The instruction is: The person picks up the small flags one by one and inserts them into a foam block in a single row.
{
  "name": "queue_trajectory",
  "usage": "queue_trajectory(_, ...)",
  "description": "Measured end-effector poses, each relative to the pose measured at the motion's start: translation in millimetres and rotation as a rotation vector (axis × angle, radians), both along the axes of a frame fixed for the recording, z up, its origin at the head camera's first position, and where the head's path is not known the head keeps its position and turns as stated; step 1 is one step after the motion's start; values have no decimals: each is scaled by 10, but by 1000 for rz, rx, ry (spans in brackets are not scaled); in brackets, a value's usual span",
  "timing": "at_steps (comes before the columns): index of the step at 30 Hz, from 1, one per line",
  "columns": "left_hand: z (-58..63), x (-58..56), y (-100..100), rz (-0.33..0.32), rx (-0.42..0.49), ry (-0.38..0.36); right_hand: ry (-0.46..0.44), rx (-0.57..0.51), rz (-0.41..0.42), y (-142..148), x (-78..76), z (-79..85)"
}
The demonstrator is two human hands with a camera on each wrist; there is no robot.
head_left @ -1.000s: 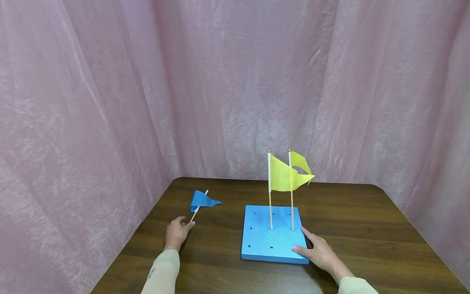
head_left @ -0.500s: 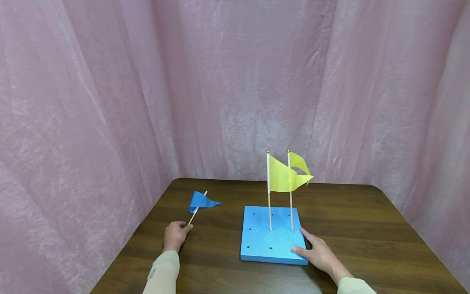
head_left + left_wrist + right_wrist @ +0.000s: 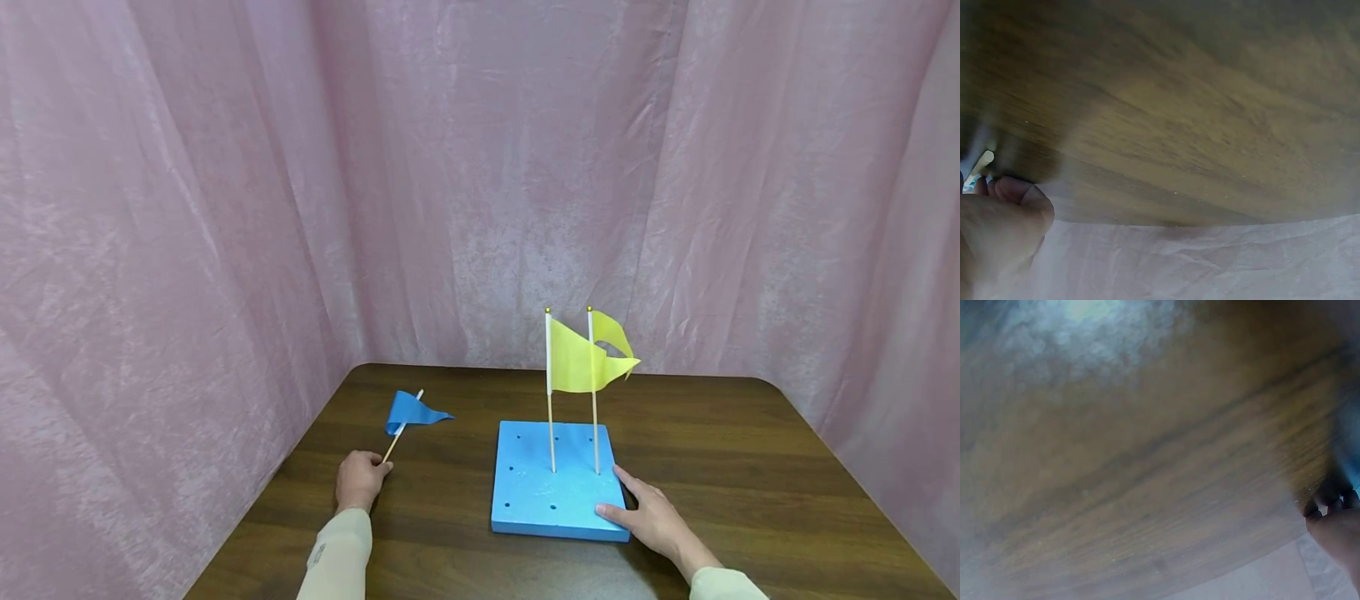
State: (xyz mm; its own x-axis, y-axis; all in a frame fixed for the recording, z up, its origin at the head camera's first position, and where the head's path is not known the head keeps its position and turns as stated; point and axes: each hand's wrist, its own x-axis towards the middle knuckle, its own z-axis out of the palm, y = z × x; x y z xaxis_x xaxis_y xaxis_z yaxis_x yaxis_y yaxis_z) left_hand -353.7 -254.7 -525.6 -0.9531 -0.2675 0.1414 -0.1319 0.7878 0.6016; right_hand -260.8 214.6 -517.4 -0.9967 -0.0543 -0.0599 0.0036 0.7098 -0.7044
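Observation:
In the head view my left hand [image 3: 362, 479] pinches the lower end of a small blue flag's [image 3: 412, 410] thin wooden stick. The flag leans away from me low over the table, its cloth folded over near the pole. The bare stick end [image 3: 985, 161] pokes out beside the fingers in the left wrist view. My right hand [image 3: 654, 518] holds the right edge of a blue square board [image 3: 528, 487], thumb on top and fingers along the side. Two yellow pennant flags, a front-left one [image 3: 573, 358] and another [image 3: 613, 329], stand upright in the board.
Several small holes dot the board's top. Under everything lies a dark brown wooden table [image 3: 720, 433] with rounded far corners. A pink curtain [image 3: 480, 183] hangs behind the table and along its sides.
My left hand has drawn slightly back toward me along the blue flag's stick, and its fingers have closed in. The right hand and board look the same, apart from a slight camera shift.

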Motion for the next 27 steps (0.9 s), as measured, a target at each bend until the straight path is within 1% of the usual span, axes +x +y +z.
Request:
queue_trajectory(2, 6, -7, 12, 10, -13, -2, -5, 0, -2, -2, -5, 3)
queue_trajectory(7, 86, 35, 80, 39, -36, 15, -10, 2, -2, -2, -15, 9)
queue_trajectory(9, 98, 45, 93, 51, -42, 21, -11, 2, -2, -2, -18, 6)
queue_trajectory(17, 49, 11, 82, 60, -68, 29, -9, 5, -5, -5, -15, 8)
queue_trajectory(22, 22, -3, 97, 74, -79, 53, 0, 8, -3, -5, -10, 5)
queue_trajectory(27, -10, -24, 99, 87, -116, 53, -5, 9, -2, -6, -11, -2)
